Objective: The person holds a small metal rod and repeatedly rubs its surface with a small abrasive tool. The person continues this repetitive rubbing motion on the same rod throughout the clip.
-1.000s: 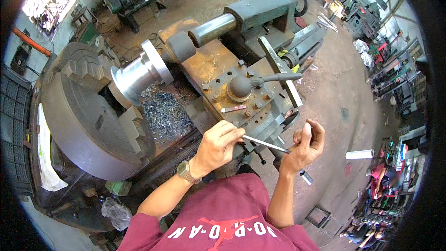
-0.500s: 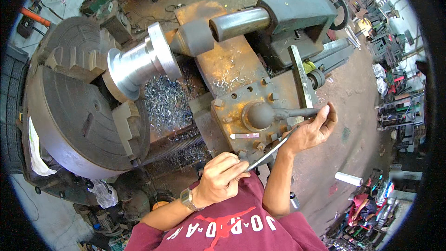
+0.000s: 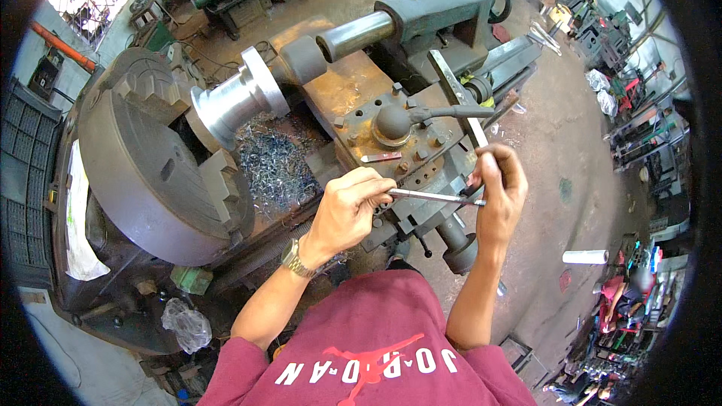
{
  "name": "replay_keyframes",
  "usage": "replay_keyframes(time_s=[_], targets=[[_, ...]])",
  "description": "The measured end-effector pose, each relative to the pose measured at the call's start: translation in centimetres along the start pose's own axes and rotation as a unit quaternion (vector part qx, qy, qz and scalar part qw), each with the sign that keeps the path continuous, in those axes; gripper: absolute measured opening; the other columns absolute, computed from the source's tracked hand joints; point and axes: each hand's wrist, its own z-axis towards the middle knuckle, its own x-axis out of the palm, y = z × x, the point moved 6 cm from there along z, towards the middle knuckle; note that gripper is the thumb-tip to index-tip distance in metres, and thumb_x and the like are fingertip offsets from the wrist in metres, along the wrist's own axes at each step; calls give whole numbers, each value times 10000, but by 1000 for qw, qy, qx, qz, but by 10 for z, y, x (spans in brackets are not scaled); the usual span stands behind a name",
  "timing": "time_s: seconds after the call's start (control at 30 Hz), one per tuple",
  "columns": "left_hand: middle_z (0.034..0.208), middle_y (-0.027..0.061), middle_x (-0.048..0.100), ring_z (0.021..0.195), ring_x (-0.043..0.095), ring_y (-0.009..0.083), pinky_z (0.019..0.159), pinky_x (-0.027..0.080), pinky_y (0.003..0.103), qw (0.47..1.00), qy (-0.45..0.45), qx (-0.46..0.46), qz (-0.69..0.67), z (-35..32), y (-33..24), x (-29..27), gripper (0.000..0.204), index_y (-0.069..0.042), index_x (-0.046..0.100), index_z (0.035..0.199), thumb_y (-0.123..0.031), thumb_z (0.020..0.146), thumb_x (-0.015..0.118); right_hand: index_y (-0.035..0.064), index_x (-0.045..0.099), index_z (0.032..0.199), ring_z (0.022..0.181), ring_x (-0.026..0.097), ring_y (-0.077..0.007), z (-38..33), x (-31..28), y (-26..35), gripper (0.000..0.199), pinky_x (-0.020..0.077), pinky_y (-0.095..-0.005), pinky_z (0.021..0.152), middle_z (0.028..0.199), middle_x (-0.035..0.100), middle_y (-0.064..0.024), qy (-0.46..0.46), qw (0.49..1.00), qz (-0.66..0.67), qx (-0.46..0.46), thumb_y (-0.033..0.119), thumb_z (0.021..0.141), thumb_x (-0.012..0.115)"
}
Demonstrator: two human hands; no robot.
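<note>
My left hand [image 3: 347, 207], with a metal-band watch on its wrist, pinches one end of a slim, pencil-like metal rod [image 3: 432, 195]. The rod runs nearly level toward my right hand [image 3: 500, 199], its far end lying against the palm side. The right thumb and fingers are curled together close to the end of a square bar [image 3: 459, 98]; what is between them is hidden. Beyond the hands stands a lathe tool post with a ball-topped clamp handle [image 3: 392, 122]. A small cutting tool bit [image 3: 381, 157] rests on the post's top.
On the left, a large lathe chuck [image 3: 162, 173] grips a shiny flanged workpiece [image 3: 233, 105], with the tailstock centre [image 3: 302, 60] at its other end. Curly metal chips [image 3: 274, 162] lie below. The tailstock [image 3: 440, 19] stands at the far side. A crumpled plastic bag [image 3: 186, 323] lies lower left.
My view has shifted, showing more floor and the cross-slide handle. The rod has swung from a steep slant to nearly level. My right hand has moved away from the clamp lever's end.
</note>
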Motion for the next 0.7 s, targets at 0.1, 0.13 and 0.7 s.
replay_keyframes(time_s=[0.1,0.13,0.7], targets=[[922,162,698,807,735,263,741,614,322,1000,8,10,-10,-4,10,2,316,59,715,1063,194,831,549,18,692,1035,751,558,-68,-42,2,12,161,450,-238,676,849,628,3,15,999,-2,43,172,989,679],[934,158,708,815,741,251,749,621,312,1000,16,10,-16,-7,12,3,323,53,720,1076,195,854,531,15,689,1038,752,555,-67,-54,4,14,157,450,-239,672,857,627,7,10,998,22,52,163,986,681],[958,156,711,818,719,289,718,610,341,992,33,112,39,-8,16,7,402,5,731,1049,201,759,531,5,656,970,736,470,-60,-134,33,35,82,370,-222,661,870,560,7,-93,993,-66,-25,86,962,656]])
